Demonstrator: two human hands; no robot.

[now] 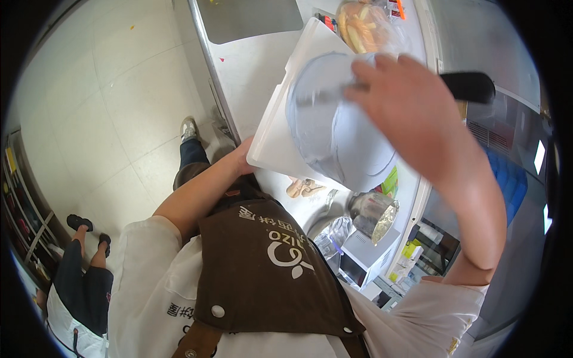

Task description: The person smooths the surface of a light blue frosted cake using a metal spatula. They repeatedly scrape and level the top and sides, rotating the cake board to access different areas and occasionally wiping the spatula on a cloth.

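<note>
A round cake coated in pale blue-white cream (320, 129) rests on a white square board (273, 145), seen tilted in the view. My left hand (245, 156) is at the board's near left corner, its fingers mostly hidden beneath it. Over the cake, my right hand (394, 89) is closed on a spatula with a black handle (470, 86). The handle sticks out to the right, and the blurred metal blade (318, 97) lies over the cream surface. A ridge of cream runs across the cake. Whether the blade touches the cream cannot be told.
Bagged bread (362, 29) lies past the board on the white table (233, 76), near a grey mat (255, 20). Foil-lined metal containers (374, 212) and a white box-shaped appliance (369, 257) stand to the right. Another person (85, 277) is at lower left, beside a rack (27, 210).
</note>
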